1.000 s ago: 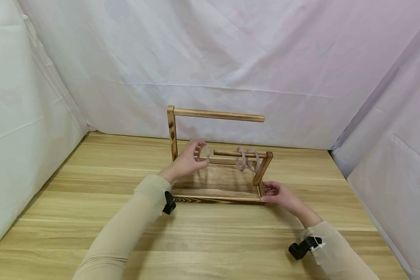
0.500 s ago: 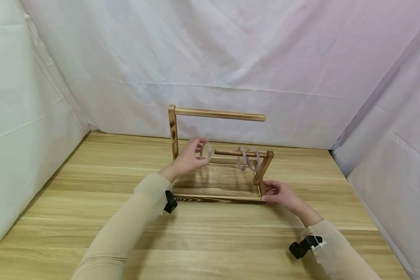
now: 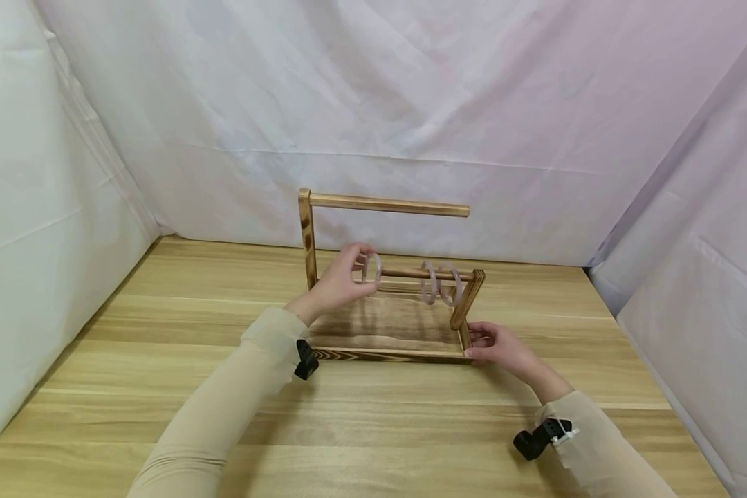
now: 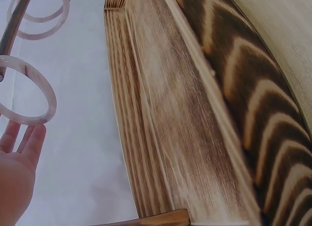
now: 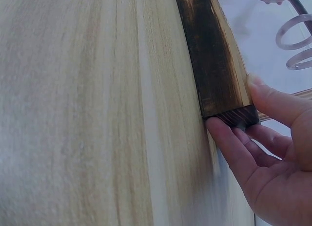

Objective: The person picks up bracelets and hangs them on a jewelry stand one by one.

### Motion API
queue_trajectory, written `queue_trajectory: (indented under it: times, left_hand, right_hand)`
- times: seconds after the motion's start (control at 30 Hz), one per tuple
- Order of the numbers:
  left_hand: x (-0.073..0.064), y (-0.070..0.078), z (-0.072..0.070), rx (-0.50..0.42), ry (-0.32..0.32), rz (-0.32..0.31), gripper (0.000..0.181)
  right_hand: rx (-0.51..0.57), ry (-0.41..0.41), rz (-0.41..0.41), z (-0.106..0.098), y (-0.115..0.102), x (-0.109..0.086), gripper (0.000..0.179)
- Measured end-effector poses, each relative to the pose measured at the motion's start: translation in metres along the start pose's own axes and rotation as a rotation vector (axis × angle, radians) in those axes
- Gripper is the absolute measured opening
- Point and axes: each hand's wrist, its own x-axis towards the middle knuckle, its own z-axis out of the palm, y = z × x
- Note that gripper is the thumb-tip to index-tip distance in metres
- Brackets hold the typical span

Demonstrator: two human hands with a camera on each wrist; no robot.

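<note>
My left hand pinches a pale, translucent bangle between thumb and fingers at the free end of the stand's lower rod. In the left wrist view the rod's tip shows within the opening of this bangle; how far it reaches through cannot be told. Two similar bangles hang on the same rod, one nearer the middle and one closer to the post. With thumb and fingers, my right hand grips the front right corner of the wooden bangle stand.
Above and behind, the stand's upper rod runs right from a tall left post, with nothing hanging on it. A short slanted post carries the lower rod. Pale cloth encloses the wood-grain table at the back and sides.
My left hand has moved slightly right, bringing the bangle from just off the lower rod's free end to its tip. My right hand stays at the stand's corner.
</note>
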Motion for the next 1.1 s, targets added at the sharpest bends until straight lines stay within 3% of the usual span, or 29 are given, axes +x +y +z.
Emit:
queue_trajectory:
  times: [1.1]
  left_hand:
    - [0.014, 0.014, 0.020, -0.019, -0.043, 0.062, 0.053]
  right_hand:
    - [0.012, 0.000, 0.010, 0.001, 0.000, -0.001, 0.070]
